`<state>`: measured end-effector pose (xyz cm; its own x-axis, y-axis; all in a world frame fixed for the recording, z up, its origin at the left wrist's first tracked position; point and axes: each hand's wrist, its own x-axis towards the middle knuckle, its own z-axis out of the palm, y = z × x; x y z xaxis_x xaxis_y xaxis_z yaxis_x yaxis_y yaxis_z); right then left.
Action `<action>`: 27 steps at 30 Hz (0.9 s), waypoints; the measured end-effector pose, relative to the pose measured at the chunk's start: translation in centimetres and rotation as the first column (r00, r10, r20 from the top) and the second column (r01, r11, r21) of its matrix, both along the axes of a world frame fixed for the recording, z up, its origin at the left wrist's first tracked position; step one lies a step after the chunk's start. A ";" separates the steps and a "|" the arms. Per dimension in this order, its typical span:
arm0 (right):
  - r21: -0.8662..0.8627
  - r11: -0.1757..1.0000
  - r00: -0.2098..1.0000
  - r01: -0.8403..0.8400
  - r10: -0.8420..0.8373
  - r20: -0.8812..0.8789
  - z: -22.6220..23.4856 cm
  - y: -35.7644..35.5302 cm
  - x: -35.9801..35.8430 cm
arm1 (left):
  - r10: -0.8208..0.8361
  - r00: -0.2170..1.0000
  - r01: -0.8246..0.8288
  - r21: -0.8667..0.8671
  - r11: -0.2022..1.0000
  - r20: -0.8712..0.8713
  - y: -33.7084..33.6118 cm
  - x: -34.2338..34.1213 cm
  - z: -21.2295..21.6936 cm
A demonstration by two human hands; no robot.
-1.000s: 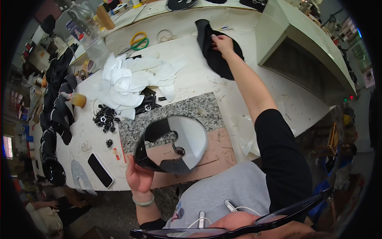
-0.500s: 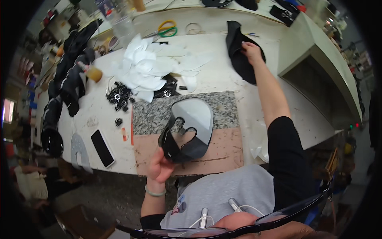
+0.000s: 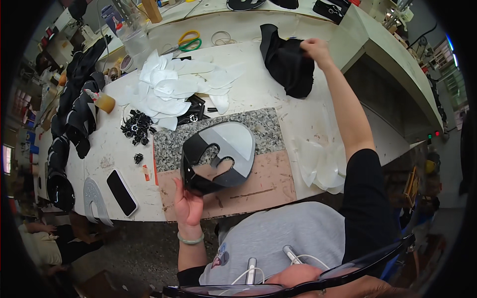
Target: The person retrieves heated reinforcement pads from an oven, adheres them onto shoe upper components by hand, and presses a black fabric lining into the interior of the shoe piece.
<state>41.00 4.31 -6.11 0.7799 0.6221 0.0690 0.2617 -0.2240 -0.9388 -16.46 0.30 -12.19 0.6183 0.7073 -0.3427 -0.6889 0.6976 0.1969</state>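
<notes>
the left hand (image 3: pixel 189 206) held a glossy black and grey shield-shaped panel (image 3: pixel 217 156) by its lower edge, grip clenched on it, just above the granite slab (image 3: pixel 174 144) and the pinkish board (image 3: pixel 268 179) on the desk (image 3: pixel 308 114). the right hand (image 3: pixel 315 49) reached far across, grip pinched on a crumpled black cloth (image 3: pixel 285 62) lying on the desk. a heap of white cut pieces (image 3: pixel 171 87) lay near the slab, with green-and-yellow scissors (image 3: pixel 188 40) beyond and a dark phone (image 3: pixel 121 185) near the front edge.
</notes>
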 end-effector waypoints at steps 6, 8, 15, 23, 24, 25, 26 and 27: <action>-0.196 0.976 0.854 0.098 0.019 0.520 -1.7 2.3 0.4 | 0.050 0.990 -0.037 0.103 0.994 -0.132 -0.1 0.7 2.3; -0.521 0.853 0.879 0.042 0.217 0.425 -0.8 2.0 0.0 | 0.043 0.996 -0.035 0.110 0.993 -0.074 -0.4 -0.5 0.2; -0.391 0.920 0.969 -0.015 0.110 0.222 7.6 -4.2 -0.5 | -0.013 1.000 0.014 0.083 0.996 -0.014 -1.1 0.2 1.4; 0.444 0.894 0.959 -0.064 0.178 -0.220 10.0 -8.7 -2.4 | 0.048 0.999 -0.048 0.121 0.991 0.011 0.0 1.7 1.8; 0.530 0.848 0.930 -0.029 0.217 -0.296 8.9 -8.5 -3.1 | 0.008 1.000 -0.010 0.141 0.990 0.013 0.1 1.9 1.9; 0.503 0.847 0.831 -0.172 0.399 -0.388 7.3 -9.3 -2.2 | -0.028 0.999 0.026 0.161 0.987 0.014 0.3 2.2 2.0; 0.506 0.844 0.820 -0.179 0.412 -0.397 6.8 -9.2 -2.9 | -0.013 1.000 0.013 0.162 0.987 0.003 0.4 2.2 2.0; 0.536 0.838 0.767 -0.101 0.409 -0.495 6.5 -9.3 -4.0 | -0.040 0.998 0.033 0.165 0.986 0.038 0.4 2.2 1.8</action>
